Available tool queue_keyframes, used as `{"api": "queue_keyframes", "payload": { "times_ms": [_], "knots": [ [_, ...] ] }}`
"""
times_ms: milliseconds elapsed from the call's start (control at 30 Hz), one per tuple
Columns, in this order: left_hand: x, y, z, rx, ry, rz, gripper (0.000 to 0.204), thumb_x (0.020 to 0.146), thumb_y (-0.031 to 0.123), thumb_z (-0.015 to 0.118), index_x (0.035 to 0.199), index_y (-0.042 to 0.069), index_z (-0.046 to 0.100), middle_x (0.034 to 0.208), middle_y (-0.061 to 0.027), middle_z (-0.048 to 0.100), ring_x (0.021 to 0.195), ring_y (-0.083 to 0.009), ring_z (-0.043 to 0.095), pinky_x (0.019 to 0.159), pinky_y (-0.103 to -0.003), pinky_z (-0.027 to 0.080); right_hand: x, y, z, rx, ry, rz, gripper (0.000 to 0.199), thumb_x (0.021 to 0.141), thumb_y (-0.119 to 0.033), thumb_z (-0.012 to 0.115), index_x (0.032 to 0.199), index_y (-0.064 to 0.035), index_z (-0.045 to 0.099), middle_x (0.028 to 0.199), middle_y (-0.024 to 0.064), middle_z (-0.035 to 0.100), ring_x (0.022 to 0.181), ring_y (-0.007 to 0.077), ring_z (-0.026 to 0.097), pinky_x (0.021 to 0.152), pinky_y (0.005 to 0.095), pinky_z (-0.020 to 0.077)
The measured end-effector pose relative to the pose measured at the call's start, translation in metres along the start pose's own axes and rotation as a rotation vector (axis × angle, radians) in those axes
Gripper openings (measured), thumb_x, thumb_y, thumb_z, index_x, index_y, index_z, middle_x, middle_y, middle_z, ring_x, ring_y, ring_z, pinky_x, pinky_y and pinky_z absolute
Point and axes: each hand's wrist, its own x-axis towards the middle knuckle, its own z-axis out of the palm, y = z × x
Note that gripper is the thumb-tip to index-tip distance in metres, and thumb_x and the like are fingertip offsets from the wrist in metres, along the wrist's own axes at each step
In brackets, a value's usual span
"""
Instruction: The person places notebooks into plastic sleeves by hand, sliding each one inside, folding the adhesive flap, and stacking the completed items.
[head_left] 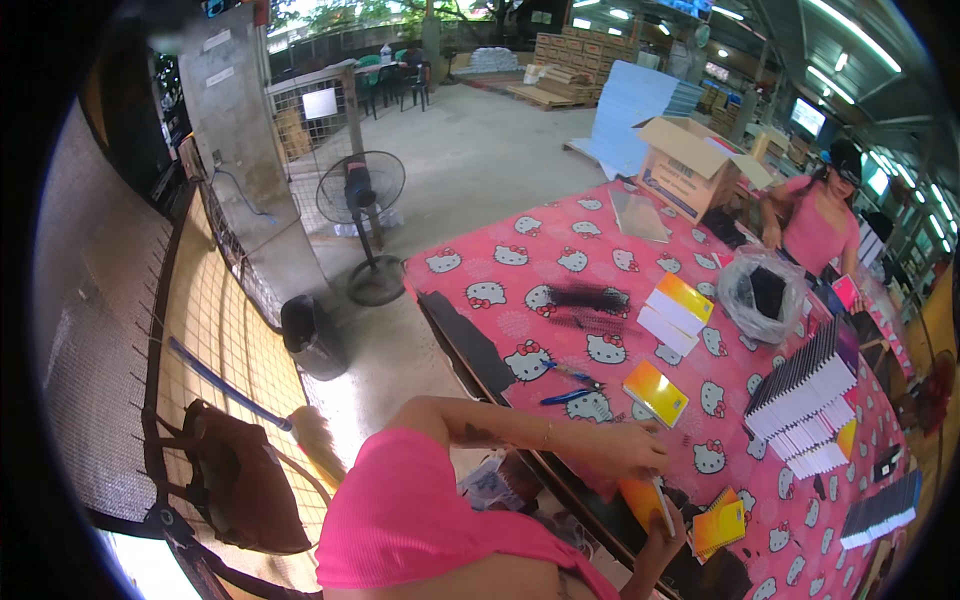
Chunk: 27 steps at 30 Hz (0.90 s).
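My right hand (663,543) grips a small notebook (642,503) with an orange cover, tilted at the near edge of the table. Just above its upper end is my left hand (632,450), fingers curled together; whatever may be in them is too small to make out. Beside my right hand lie yellow-orange spiral notebooks (718,527), overlapping. Beyond my left hand rests another yellow-orange notebook (655,392). To its left are blue-handled pliers (568,397) and a second hand tool (573,375).
The table has a pink cartoon-cat cloth (510,290). On it are black binding wires (590,298), open notebooks (675,312), a plastic bag (760,295), notebook stacks (800,400) and a carton (690,165). Across stands a co-worker in pink (820,220). A fan (362,190) and bin (312,335) stand left.
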Motion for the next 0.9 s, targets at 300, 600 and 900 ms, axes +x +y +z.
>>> {"api": "queue_keyframes", "payload": {
  "times_ms": [300,600,900],
  "knots": [
    [0.007,-0.014,-0.002,-0.079,-0.072,0.064,0.016,0.086,0.019,0.069,0.100,0.013,0.062,0.094,-0.0045,0.064,0.091,-0.0278,0.064,0.102,-0.052,0.038,-0.002,-0.023,0.010,0.035,-0.002,0.052,0.027,0.091,0.001,0.066,0.118,0.0051,0.067,0.108,0.0105,0.070,0.102,0.0154,0.064,0.092,0.0287,0.0484],
    [0.008,0.033,-0.004,0.468,0.224,-0.096,0.061,0.090,0.043,0.063,0.139,0.009,0.050,0.149,-0.0156,0.045,0.138,-0.0320,0.043,0.106,-0.061,0.034,-0.002,-0.038,0.019,0.088,0.124,0.091,0.032,0.090,-0.008,0.070,0.118,0.0062,0.066,0.109,0.0098,0.069,0.097,0.0158,0.065,0.088,0.0294,0.0500],
    [0.009,0.048,-0.012,0.528,0.038,-0.295,0.087,0.089,0.055,0.059,0.153,0.003,0.031,0.161,-0.0152,0.028,0.150,-0.0292,0.024,0.115,-0.060,0.018,0.003,-0.062,0.039,0.161,0.108,0.169,0.037,0.091,-0.009,0.067,0.124,0.0068,0.063,0.112,0.0099,0.068,0.099,0.0157,0.064,0.085,0.0281,0.0519]
  ]
}}
